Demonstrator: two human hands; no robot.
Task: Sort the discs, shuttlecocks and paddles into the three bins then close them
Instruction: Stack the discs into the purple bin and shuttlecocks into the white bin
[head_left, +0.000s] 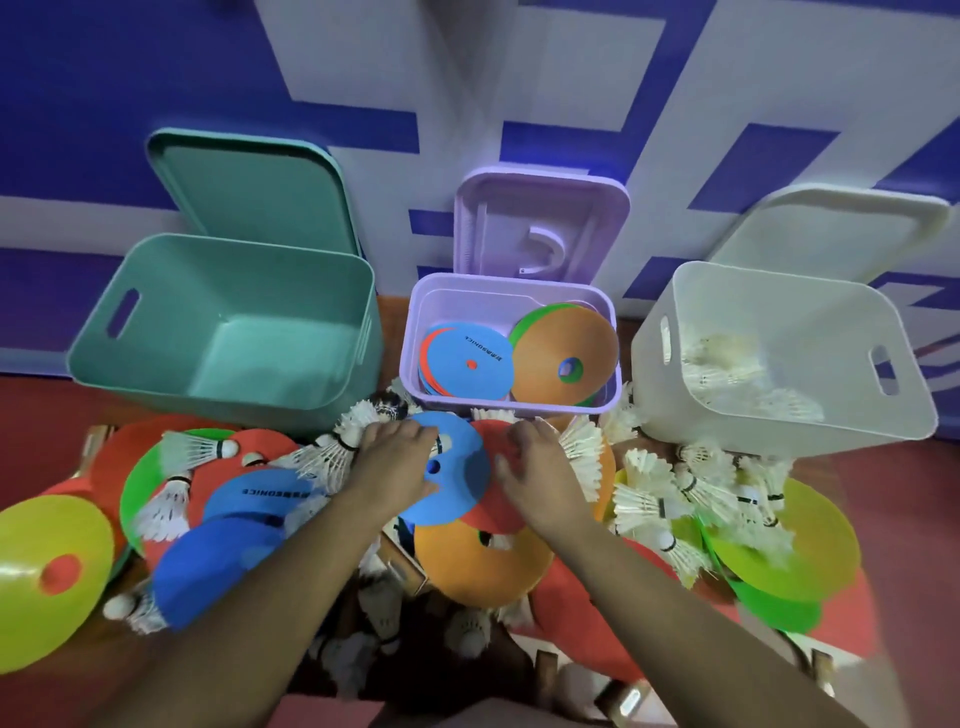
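Three open bins stand in a row at the wall. The teal bin (130, 338) on the left holds nothing. The purple bin (514, 283) in the middle holds several flat discs. The white bin (779, 431) on the right holds shuttlecocks. In front of them lies a heap of coloured discs, white shuttlecocks (670, 493) and red paddles (582, 613). My left hand (397, 460) grips a blue disc (462, 483) at its left edge. My right hand (535, 467) rests fingers-down on a red disc (493, 512) beside it.
Each bin's lid leans on the wall behind it: teal lid (249, 192), purple lid (540, 223), white lid (841, 223). A yellow disc (47, 577) lies at the far left and a yellow-green one (810, 551) at the right. The floor is red.
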